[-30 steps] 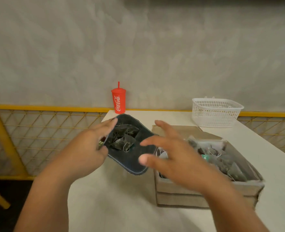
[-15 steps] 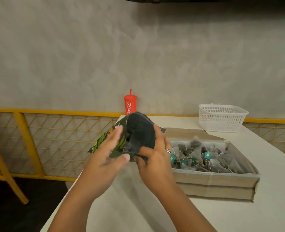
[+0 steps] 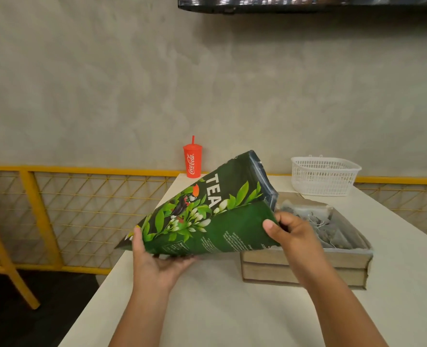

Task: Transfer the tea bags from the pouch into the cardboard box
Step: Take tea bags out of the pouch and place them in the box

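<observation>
A dark green tea pouch point(image 3: 207, 221) with leaf print and the word TEA is held in the air, tipped on its side with its open mouth pointing right over the cardboard box point(image 3: 305, 266). My left hand point(image 3: 157, 261) grips the pouch's bottom end from below. My right hand point(image 3: 292, 236) pinches the lower edge of the pouch's mouth, just above the box's left side. Several grey pyramid tea bags point(image 3: 327, 229) with strings lie inside the box. The pouch's inside is hidden.
The white table point(image 3: 232, 309) carries a red Coca-Cola cup with straw point(image 3: 192, 161) at the back and a white plastic basket point(image 3: 323, 175) behind the box. A yellow railing point(image 3: 39, 214) and a wooden chair leg point(image 3: 4, 259) stand left of the table's edge.
The pouch has swung from facing me with its mouth open to lying sideways, mouth over the box. My left hand slid to its bottom and my right hand to its mouth edge.
</observation>
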`<state>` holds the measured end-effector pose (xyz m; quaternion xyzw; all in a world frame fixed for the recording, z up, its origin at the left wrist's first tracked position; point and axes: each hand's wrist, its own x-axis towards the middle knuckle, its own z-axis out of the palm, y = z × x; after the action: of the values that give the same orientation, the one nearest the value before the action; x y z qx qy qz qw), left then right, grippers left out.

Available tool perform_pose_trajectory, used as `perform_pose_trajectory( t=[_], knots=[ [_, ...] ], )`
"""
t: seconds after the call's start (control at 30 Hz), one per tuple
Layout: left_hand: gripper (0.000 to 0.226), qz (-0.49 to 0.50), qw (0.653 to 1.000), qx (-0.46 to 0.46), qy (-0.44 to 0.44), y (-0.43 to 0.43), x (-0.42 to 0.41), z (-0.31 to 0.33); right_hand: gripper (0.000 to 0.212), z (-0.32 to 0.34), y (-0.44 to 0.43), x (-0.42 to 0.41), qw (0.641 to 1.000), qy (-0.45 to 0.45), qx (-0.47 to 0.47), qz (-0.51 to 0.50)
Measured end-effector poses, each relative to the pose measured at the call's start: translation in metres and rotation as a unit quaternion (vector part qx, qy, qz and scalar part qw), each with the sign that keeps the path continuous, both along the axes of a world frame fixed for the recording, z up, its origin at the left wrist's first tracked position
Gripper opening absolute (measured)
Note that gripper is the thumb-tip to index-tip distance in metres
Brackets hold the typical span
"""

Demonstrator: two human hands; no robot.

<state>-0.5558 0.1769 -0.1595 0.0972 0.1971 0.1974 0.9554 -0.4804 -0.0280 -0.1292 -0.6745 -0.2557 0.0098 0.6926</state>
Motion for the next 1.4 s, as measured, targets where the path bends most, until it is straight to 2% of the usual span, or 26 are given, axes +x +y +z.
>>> perform_pose_trajectory(
  t=[0.1, 0.17, 0.23, 0.3, 0.37, 0.5, 0.63, 0.7, 0.8, 0.87, 0.97, 1.03, 1.13, 1.23, 1.4],
  knots=[
    [0.045, 0.001, 0.997, 0.069, -0.017, 0.000, 0.009, 0.019, 0.027, 0.001, -0.006, 0.004, 1.000, -0.022, 0.002, -0.004],
    [0.041, 0.010, 0.992, 0.118, -0.046, 0.002, 0.016, 0.035, 0.030, 0.003, -0.010, 0.011, 0.999, -0.031, -0.002, -0.006],
    [0.050, 0.028, 0.982, 0.178, -0.059, 0.008, 0.022, 0.054, 0.011, 0.006, -0.014, 0.021, 1.000, -0.013, 0.027, -0.008],
    [0.077, 0.050, 0.964, 0.247, -0.081, 0.014, 0.026, 0.076, 0.023, 0.011, -0.014, 0.028, 0.996, 0.024, 0.084, -0.003],
    [0.097, 0.064, 0.945, 0.306, -0.101, 0.020, 0.029, 0.097, 0.026, 0.017, -0.014, 0.034, 0.989, 0.053, 0.139, -0.006],
    [0.092, 0.069, 0.907, 0.403, -0.104, 0.021, 0.032, 0.122, 0.024, 0.036, -0.013, 0.046, 0.962, 0.101, 0.251, -0.020],
    [0.098, 0.064, 0.920, 0.366, -0.128, 0.019, 0.032, 0.129, 0.042, 0.059, -0.019, 0.056, 0.923, 0.149, 0.352, 0.054],
    [0.095, 0.062, 0.918, 0.366, -0.137, 0.017, 0.033, 0.130, 0.021, 0.069, -0.020, 0.059, 0.919, 0.183, 0.346, 0.053],
    [0.088, 0.063, 0.910, 0.378, -0.159, 0.014, 0.034, 0.135, 0.038, 0.074, -0.022, 0.067, 0.920, 0.221, 0.323, 0.031],
    [0.084, 0.072, 0.901, 0.396, -0.161, 0.013, 0.035, 0.141, 0.038, 0.073, -0.020, 0.069, 0.921, 0.232, 0.311, 0.032],
    [0.053, 0.097, 0.884, 0.432, -0.151, 0.009, 0.040, 0.146, 0.033, 0.065, -0.016, 0.069, 0.917, 0.253, 0.309, 0.024],
    [0.043, 0.110, 0.884, 0.432, -0.140, 0.008, 0.044, 0.146, 0.033, 0.060, -0.013, 0.068, 0.907, 0.266, 0.324, 0.035],
    [0.053, 0.099, 0.896, 0.413, -0.131, 0.012, 0.046, 0.143, 0.031, 0.055, -0.009, 0.066, 0.900, 0.271, 0.341, 0.037],
    [0.084, 0.101, 0.908, 0.383, -0.136, 0.019, 0.045, 0.139, 0.032, 0.053, -0.001, 0.065, 0.902, 0.266, 0.338, 0.039],
    [0.087, 0.113, 0.906, 0.373, -0.167, 0.025, 0.044, 0.138, 0.031, 0.043, 0.008, 0.065, 0.902, 0.265, 0.340, 0.033]
  ],
)
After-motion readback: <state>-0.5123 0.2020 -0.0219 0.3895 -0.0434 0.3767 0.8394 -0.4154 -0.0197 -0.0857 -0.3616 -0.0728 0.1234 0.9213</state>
